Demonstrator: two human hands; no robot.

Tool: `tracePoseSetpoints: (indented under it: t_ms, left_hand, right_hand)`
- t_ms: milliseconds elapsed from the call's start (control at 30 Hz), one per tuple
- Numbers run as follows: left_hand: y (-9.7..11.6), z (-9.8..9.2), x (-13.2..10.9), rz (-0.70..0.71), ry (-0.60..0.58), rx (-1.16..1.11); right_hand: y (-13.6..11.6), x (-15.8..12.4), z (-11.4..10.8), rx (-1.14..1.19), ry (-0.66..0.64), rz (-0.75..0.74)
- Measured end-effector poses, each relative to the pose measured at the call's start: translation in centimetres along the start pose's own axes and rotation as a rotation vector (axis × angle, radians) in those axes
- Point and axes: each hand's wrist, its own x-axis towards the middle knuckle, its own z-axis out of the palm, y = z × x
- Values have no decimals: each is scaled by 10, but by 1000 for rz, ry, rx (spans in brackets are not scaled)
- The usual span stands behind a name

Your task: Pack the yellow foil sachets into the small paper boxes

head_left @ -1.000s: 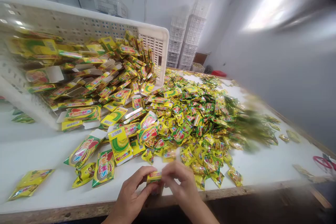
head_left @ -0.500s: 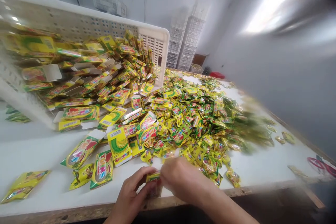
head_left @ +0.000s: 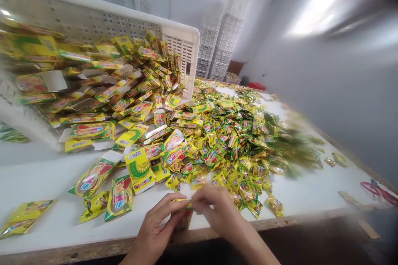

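Note:
At the table's front edge my left hand (head_left: pixel 161 219) is closed round a small yellow-and-green candy box (head_left: pixel 185 218), with fingers on top and thumb on the near side. The fingers of my right hand (head_left: pixel 214 205) are bent and pinch at the box's upper right end; their tips are partly hidden. Just beyond my hands lies a heap of small shiny candy packets (head_left: pixel 217 145). Several printed boxes lie left of it, among them an upright yellow box (head_left: pixel 139 172) and a green TWMS box (head_left: pixel 119 197).
A white plastic basket (head_left: pixel 194 62) lies tipped on its side at left, boxes spilling from it. A loose packet (head_left: pixel 26 216) lies at front left. Pink-handled scissors (head_left: pixel 371 188) rest at the right edge. Stacked white crates (head_left: pixel 222 49) stand by the back wall.
My right hand has turned slightly and its fingers have opened out from a tighter curl at the box's end. My left hand still holds the box. The view has shifted slightly.

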Motion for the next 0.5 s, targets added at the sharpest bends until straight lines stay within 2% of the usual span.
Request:
tracePoseSetpoints:
  t_ms: [167, 300, 400, 500]
  left_hand:
    - [-1, 1, -3, -129, 32, -29]
    - [-3, 2, -4, -224, 34, -67]
    - [-2, 1, -3, -195, 25, -65]
    - [0, 1, -2, -133, 12, -44]
  right_hand:
    - [-19, 11, -23, -369, -204, -127]
    - [-26, 20, -25, -615, -314, -285]
    - [-25, 24, -23, -647, -336, -336]
    - [-21, 22, -20, -517, -287, -257]
